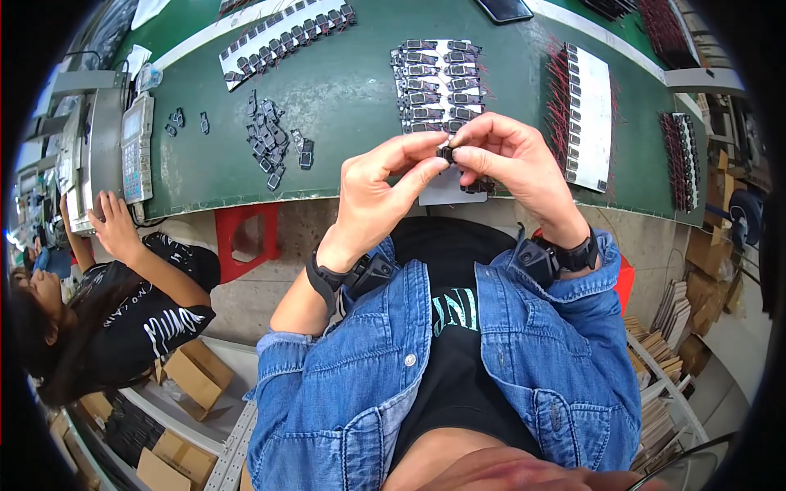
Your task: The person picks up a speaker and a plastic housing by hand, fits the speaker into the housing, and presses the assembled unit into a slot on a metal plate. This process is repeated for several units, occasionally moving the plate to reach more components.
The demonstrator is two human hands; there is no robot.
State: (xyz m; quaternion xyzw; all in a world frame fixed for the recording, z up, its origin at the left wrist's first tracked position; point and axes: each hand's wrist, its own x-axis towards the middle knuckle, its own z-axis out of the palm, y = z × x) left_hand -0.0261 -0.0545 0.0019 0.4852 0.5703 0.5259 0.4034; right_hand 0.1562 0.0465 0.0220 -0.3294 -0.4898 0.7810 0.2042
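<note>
Both my hands meet over the near edge of the green table (344, 123), pinching one small black speaker-like part (446, 153) between fingertips. My left hand (377, 180) grips it from the left with thumb and forefinger. From the other side, my right hand (512, 164) pinches it the same way, partly hiding it. Just beyond my fingers is a white board (443, 86) bearing two columns of similar parts with thin wires. Loose black parts (266, 135) lie in a pile left of my hands, and a few more sit farther left.
Another white board (591, 123) with red wires lies to the right, and one with parts (278, 33) at far left. A phone (503, 10) rests at the far edge. Leftward are a keypad device (137, 151), a red stool (246, 241) and another person (123, 311). Cardboard boxes (196, 372) stand below.
</note>
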